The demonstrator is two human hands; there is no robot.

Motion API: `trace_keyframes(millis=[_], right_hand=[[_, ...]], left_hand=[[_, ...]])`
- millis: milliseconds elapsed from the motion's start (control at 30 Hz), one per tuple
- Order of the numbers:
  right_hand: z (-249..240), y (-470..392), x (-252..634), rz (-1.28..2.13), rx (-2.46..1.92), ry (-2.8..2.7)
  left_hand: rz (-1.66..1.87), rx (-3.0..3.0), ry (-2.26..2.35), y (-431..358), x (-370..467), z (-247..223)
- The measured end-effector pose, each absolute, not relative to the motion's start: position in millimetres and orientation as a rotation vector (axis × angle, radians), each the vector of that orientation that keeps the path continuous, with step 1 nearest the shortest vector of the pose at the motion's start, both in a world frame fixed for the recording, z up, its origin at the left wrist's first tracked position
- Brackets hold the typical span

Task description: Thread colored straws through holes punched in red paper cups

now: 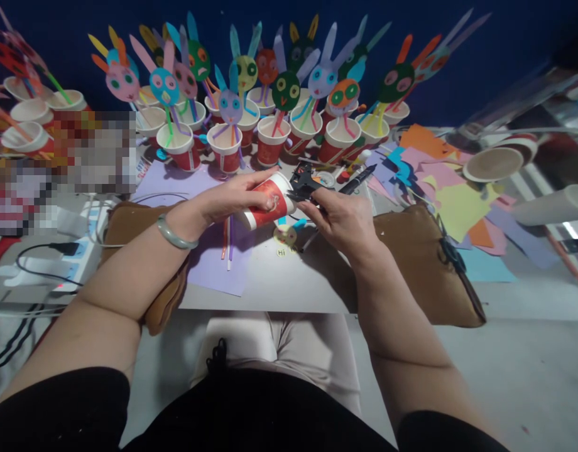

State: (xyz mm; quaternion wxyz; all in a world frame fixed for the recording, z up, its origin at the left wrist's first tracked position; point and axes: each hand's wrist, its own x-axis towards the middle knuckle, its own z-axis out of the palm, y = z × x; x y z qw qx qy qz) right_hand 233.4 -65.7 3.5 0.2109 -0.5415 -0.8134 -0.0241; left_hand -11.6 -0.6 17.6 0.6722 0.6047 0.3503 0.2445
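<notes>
My left hand point(232, 196) is wrapped round a red and white paper cup point(276, 199), which is tipped on its side with its end towards the right. Against that end is the front of a black tool that looks like a glue gun point(310, 183), and my right hand point(348, 216) is closed on it. Part of the tool is hidden by my fingers. Below the cup, a small yellow paper face point(285, 236) with "Hi" lettering lies on the table. Thin coloured strips point(227, 242) lie on a purple sheet point(213, 276) below my left hand.
Several red cups point(272, 141) with long-eared paper figures stand along the back. Coloured paper scraps point(463, 194) are heaped at the right. Brown pads point(421, 263) lie at the table's front edge on both sides. A power strip point(84, 245) with cables sits at the left.
</notes>
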Motion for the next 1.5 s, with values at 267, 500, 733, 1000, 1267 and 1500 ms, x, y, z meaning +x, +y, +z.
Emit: trace_keyframes(millis=[267,500,733,1000,1267,1500], right_hand=[[5.1,-68.2,232.7,-0.039,-1.561,-2.300],[6.7,-69.5,231.3,-0.035,-1.566,-2.309],[7.0,-70.1,231.3,-0.083,-1.565,-2.331],[7.3,-71.3,230.2,-0.106,-1.541,-2.339],[9.5,-71.6,230.1,-0.071,-1.539,-2.351],[10.6,-73.3,228.7,-0.087,-1.540,-2.327]], left_hand=[[0.502,1.398,0.708,-1.8,-11.7,22.2],[0.483,1.383,0.696,-0.9,-12.1,22.9],[0.449,1.370,0.705,0.8,-13.8,22.5],[0.424,1.375,0.715,3.5,-18.6,23.8],[0.373,1.351,0.679,6.1,-21.1,22.1],[0.390,1.363,0.653,5.9,-20.9,20.1]])
